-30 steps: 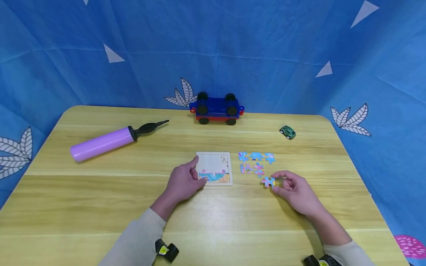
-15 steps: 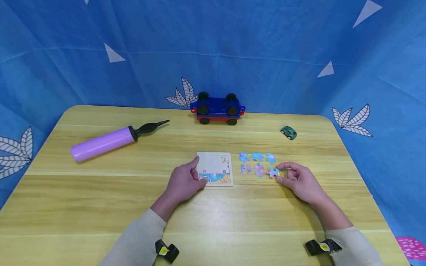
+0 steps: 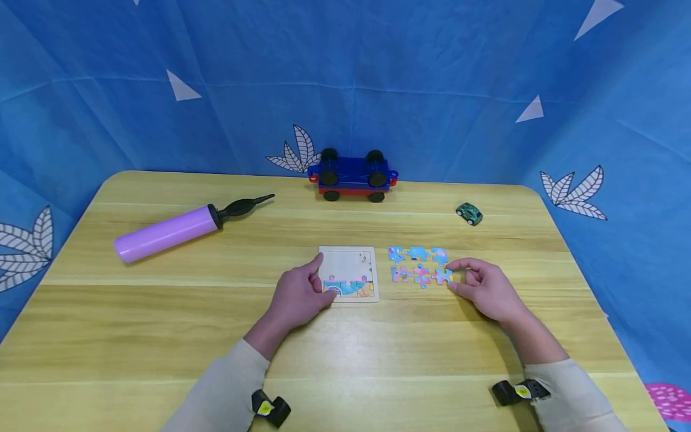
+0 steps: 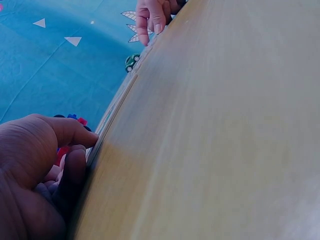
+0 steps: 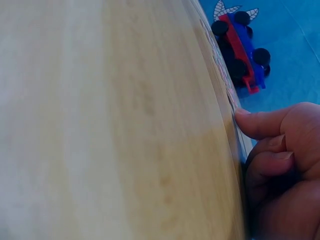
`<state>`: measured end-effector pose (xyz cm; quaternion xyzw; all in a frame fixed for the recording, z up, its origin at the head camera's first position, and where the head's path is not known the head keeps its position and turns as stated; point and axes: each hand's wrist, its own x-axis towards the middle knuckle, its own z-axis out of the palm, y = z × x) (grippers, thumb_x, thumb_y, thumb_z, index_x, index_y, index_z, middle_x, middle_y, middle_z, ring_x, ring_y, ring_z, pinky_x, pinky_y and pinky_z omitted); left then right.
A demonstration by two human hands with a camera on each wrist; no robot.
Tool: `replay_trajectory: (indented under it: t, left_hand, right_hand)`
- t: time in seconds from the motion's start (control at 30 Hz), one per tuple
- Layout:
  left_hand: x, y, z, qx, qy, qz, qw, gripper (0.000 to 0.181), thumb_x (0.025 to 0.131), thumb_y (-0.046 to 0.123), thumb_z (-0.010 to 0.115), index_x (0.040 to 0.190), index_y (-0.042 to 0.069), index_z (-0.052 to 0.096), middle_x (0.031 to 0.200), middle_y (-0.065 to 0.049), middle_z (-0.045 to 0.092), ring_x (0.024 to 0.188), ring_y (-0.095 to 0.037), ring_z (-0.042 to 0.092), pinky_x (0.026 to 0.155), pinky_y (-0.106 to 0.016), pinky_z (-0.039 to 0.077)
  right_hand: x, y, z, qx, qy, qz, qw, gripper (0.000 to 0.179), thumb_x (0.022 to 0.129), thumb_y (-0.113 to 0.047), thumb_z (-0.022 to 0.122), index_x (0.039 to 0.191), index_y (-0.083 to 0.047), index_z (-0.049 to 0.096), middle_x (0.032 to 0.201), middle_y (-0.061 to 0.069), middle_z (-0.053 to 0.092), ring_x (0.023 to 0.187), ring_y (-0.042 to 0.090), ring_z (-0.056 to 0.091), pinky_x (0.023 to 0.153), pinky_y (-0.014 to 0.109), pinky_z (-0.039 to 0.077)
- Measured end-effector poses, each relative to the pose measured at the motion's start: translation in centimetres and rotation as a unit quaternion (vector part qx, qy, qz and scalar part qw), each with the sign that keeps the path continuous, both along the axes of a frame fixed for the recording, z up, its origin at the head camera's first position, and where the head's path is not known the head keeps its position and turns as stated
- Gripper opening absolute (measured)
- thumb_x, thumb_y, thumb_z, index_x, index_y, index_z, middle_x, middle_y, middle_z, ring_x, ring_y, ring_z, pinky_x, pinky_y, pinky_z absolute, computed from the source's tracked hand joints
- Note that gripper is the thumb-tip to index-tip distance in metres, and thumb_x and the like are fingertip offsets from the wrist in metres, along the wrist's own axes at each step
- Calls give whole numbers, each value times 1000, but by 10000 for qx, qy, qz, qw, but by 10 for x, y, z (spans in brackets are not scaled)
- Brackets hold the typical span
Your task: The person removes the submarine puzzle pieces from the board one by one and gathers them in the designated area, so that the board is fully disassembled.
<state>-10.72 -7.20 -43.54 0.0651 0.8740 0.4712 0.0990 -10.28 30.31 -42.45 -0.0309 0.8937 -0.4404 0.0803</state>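
Puzzle board: flat on the table, near the middle; blue-and-tan picture along its near edge, pale above; far and right edges uncovered.
Left hand: grips the board's left side, forefinger at the far-left corner, thumb over the near edge.
Right hand: thumb and forefinger narrowed on the right end of the end piece in the lower row.
Loose pieces: two rows of three, just right of the board, a thin strip of wood between; whether neighbours touch cannot be told.
Far edge: upturned toy wagon at centre, green car toward the right corner.
Left side: purple pump, well apart from the board.
Near side: broad wood between both forearms.
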Motion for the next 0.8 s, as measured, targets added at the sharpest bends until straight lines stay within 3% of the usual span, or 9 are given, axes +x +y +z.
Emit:
replay_trajectory:
  t: [0.8]
  left_hand:
    - [0, 0, 1, 77, -12, 40, 10000, 82, 82, 16, 81, 151, 1, 39, 67, 2, 54, 57, -14, 43, 74, -35, 44]
  right_hand:
    - [-1, -2, 0, -144, -130, -134, 9997, 32, 91, -8, 74, 121, 1, 65, 62, -2, 28, 53, 14, 28, 74, 26, 36]
